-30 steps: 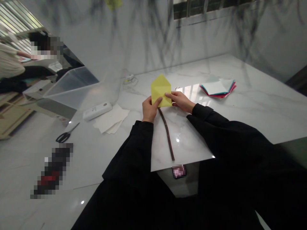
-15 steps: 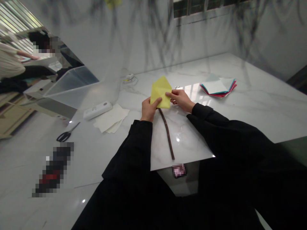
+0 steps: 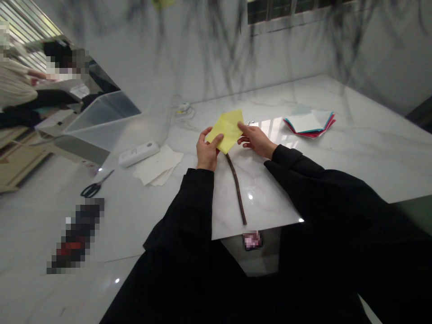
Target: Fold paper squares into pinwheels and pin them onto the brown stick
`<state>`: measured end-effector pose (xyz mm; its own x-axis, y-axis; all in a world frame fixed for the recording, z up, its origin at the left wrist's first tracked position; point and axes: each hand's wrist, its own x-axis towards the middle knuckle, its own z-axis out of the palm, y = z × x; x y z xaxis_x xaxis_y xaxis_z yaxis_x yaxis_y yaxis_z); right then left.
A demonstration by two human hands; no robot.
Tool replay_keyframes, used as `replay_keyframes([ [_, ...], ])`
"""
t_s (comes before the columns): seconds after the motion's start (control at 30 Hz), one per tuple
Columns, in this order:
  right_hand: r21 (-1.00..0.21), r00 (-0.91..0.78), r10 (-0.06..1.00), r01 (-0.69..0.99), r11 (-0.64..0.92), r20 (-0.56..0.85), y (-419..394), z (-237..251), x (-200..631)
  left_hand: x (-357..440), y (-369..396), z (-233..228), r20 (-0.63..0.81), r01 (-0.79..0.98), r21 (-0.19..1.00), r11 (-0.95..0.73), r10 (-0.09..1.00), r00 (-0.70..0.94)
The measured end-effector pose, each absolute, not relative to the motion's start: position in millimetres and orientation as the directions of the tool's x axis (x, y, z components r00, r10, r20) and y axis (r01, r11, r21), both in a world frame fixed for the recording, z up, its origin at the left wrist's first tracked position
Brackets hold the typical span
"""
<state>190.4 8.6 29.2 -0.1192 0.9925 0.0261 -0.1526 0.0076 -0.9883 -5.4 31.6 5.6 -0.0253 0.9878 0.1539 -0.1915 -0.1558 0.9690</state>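
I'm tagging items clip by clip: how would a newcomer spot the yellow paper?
Start with the white marbled table. Near its middle, just above the brown stick in the view, the left hand grips the yellow paper, the right hand at its edge. Its colour sets it apart from the white sheets and multicoloured stack.

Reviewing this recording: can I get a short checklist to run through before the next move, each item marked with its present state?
1. Left grip holding the yellow paper: ok, thumb on the front near its lower left edge.
2. Right grip pinching the paper: cannot tell; a digit meets its right edge, other fingers are spread.
3. Brown stick clear of the paper: cannot tell; its upper end meets the paper's lower corner in this view.
4. Scissors away from both hands: ok, off to the left.
5. Coloured paper stack apart from the right sleeve: ok.
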Motion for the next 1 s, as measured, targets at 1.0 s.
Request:
replay_keyframes([
  [1.0, -0.996, -0.243, 0.969, -0.084, 0.021, 0.04, 11, 16, 190, -1, 15, 18, 0.131, -0.132, 0.984, -0.118, 0.987, 0.094],
])
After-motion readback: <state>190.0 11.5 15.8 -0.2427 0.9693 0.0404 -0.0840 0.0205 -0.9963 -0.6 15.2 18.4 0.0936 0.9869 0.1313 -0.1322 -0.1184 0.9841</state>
